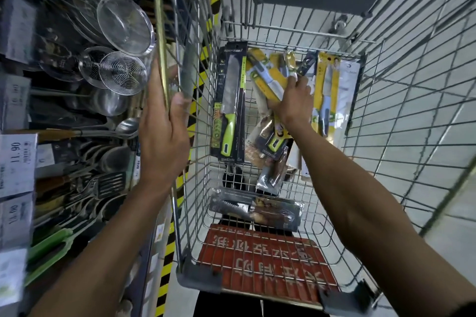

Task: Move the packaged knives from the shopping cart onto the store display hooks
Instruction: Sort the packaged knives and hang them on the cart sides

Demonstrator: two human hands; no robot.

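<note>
The left hand [162, 134] grips the left rim of the cart [199, 279]. The right hand [293, 103] reaches to the cart's far end, fingers bent over the yellow knife packs [265, 82]; whether it holds one cannot be told.

From above, the shopping cart [386, 110] is open, which is the only way in, since wire walls close its sides. The right hand [293, 103] takes up the far end, among overlapping packaged knives [229, 103]. The left hand [164, 131] grips the left rim, with hanging wire skimmers [123, 73] and spatulas [110, 183] crowding just beside it. Bare tiled floor [438, 175] lies to the right.
</note>
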